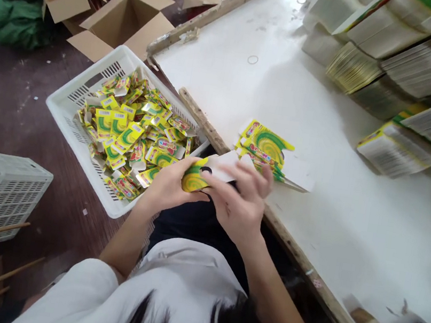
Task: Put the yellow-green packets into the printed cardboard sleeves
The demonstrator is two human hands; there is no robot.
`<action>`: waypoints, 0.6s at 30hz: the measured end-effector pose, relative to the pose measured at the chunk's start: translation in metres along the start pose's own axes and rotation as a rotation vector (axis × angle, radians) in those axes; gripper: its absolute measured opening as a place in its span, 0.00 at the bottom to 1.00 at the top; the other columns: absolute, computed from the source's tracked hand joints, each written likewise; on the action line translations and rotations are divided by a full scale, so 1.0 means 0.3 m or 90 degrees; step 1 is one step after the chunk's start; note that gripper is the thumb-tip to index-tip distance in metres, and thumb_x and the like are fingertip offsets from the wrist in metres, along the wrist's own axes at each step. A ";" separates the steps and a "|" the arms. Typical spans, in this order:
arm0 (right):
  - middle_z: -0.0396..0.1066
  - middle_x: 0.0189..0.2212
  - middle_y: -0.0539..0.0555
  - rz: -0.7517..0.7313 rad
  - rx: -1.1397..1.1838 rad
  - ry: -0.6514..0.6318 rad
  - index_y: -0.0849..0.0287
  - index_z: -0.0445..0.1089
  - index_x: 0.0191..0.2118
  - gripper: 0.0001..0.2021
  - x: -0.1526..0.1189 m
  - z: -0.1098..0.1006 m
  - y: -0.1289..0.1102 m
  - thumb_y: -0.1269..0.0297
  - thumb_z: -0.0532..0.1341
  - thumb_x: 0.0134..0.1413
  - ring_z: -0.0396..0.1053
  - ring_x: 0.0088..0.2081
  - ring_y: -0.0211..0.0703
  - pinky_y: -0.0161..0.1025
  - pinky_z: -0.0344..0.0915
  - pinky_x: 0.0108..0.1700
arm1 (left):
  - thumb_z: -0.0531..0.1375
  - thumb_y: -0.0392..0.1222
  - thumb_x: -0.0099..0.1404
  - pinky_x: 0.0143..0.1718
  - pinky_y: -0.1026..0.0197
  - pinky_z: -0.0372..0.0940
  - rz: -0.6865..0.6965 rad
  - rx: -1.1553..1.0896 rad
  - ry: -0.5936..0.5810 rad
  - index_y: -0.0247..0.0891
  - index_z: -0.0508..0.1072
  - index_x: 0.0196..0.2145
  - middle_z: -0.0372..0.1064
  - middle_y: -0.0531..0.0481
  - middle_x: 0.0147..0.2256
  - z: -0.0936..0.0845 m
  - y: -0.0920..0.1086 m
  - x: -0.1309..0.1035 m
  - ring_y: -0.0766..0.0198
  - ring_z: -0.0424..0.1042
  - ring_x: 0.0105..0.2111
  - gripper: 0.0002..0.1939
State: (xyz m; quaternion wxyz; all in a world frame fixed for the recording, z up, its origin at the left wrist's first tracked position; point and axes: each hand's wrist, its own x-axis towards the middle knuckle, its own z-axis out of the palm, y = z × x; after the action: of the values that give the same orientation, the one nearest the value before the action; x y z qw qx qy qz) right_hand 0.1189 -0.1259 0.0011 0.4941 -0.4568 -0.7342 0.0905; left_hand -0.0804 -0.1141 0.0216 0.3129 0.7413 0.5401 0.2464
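Note:
Between my hands is a small yellow-green printed carton [196,176], its white inner side showing toward the right. My left hand [169,184] is closed round the carton's left end. My right hand [240,197] has its fingers on the white flap, and they are partly smeared by motion. Just beyond it, a small pile of flat yellow-green cartons [264,143] lies at the table's edge. To my left, a white plastic crate [111,208] holds many folded cartons of the same print.
A white table [220,76] with a wooden edge [292,243] runs along my right. Tall stacks of flat cartons [400,146] stand on it. Open cardboard boxes [119,20] and an upturned white crate [0,194] sit on the floor at left. A rubber band [252,59] lies on the table.

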 end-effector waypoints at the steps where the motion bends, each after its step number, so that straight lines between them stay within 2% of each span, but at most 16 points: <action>1: 0.73 0.59 0.53 0.063 0.041 0.025 0.41 0.69 0.62 0.26 -0.004 0.002 0.001 0.61 0.70 0.59 0.65 0.64 0.55 0.58 0.48 0.73 | 0.73 0.55 0.57 0.50 0.52 0.73 -0.023 0.015 0.001 0.42 0.68 0.57 0.77 0.44 0.50 0.024 0.000 0.000 0.50 0.79 0.49 0.35; 3: 0.62 0.69 0.59 0.221 0.191 0.027 0.47 0.60 0.70 0.37 -0.011 0.010 0.003 0.53 0.70 0.58 0.57 0.71 0.61 0.61 0.50 0.73 | 0.72 0.52 0.57 0.47 0.54 0.73 -0.020 0.045 0.053 0.41 0.67 0.55 0.78 0.45 0.48 0.066 -0.004 -0.003 0.52 0.79 0.46 0.32; 4: 0.60 0.70 0.60 0.307 0.299 -0.002 0.49 0.59 0.70 0.36 -0.013 0.017 0.002 0.50 0.68 0.59 0.56 0.71 0.62 0.61 0.52 0.73 | 0.72 0.51 0.57 0.47 0.54 0.73 0.008 0.061 0.077 0.41 0.66 0.55 0.77 0.45 0.48 0.082 -0.005 -0.005 0.52 0.79 0.46 0.33; 7: 0.66 0.67 0.56 0.542 0.638 -0.153 0.49 0.67 0.66 0.27 -0.014 0.042 -0.008 0.49 0.62 0.65 0.62 0.69 0.57 0.58 0.57 0.72 | 0.70 0.46 0.58 0.49 0.52 0.71 0.116 0.107 0.105 0.42 0.64 0.57 0.77 0.45 0.49 0.105 -0.005 -0.007 0.52 0.79 0.47 0.32; 9: 0.69 0.66 0.54 0.620 0.764 -0.222 0.49 0.70 0.63 0.26 -0.009 0.057 -0.013 0.48 0.63 0.64 0.64 0.68 0.55 0.55 0.59 0.71 | 0.68 0.43 0.61 0.50 0.52 0.70 0.183 0.121 0.109 0.43 0.62 0.60 0.76 0.44 0.52 0.105 -0.003 -0.005 0.52 0.78 0.50 0.32; 13: 0.67 0.67 0.55 0.617 0.775 -0.260 0.49 0.68 0.65 0.30 -0.012 0.074 0.003 0.42 0.64 0.62 0.64 0.69 0.54 0.55 0.60 0.71 | 0.65 0.40 0.63 0.47 0.54 0.71 0.258 0.109 0.103 0.43 0.59 0.63 0.74 0.43 0.51 0.103 -0.006 0.003 0.52 0.77 0.51 0.33; 16: 0.65 0.69 0.58 0.576 0.716 -0.252 0.49 0.61 0.70 0.37 -0.035 0.085 0.019 0.35 0.57 0.63 0.64 0.68 0.55 0.57 0.63 0.69 | 0.65 0.35 0.58 0.44 0.55 0.72 0.227 0.083 0.090 0.46 0.62 0.59 0.73 0.46 0.47 0.109 -0.016 0.005 0.52 0.77 0.48 0.33; 18: 0.61 0.71 0.60 0.504 0.642 -0.227 0.49 0.53 0.74 0.41 -0.051 0.088 0.021 0.31 0.52 0.63 0.64 0.69 0.56 0.57 0.64 0.68 | 0.66 0.35 0.55 0.42 0.56 0.72 0.187 0.054 0.069 0.47 0.62 0.57 0.72 0.47 0.48 0.111 -0.023 0.004 0.53 0.77 0.46 0.33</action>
State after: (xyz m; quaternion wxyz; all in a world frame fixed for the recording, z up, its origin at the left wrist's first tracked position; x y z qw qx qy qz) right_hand 0.1025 -0.1256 -0.0255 0.4479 -0.3830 -0.4492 0.6715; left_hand -0.0610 -0.1179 -0.0063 0.2125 0.8107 0.4516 0.3060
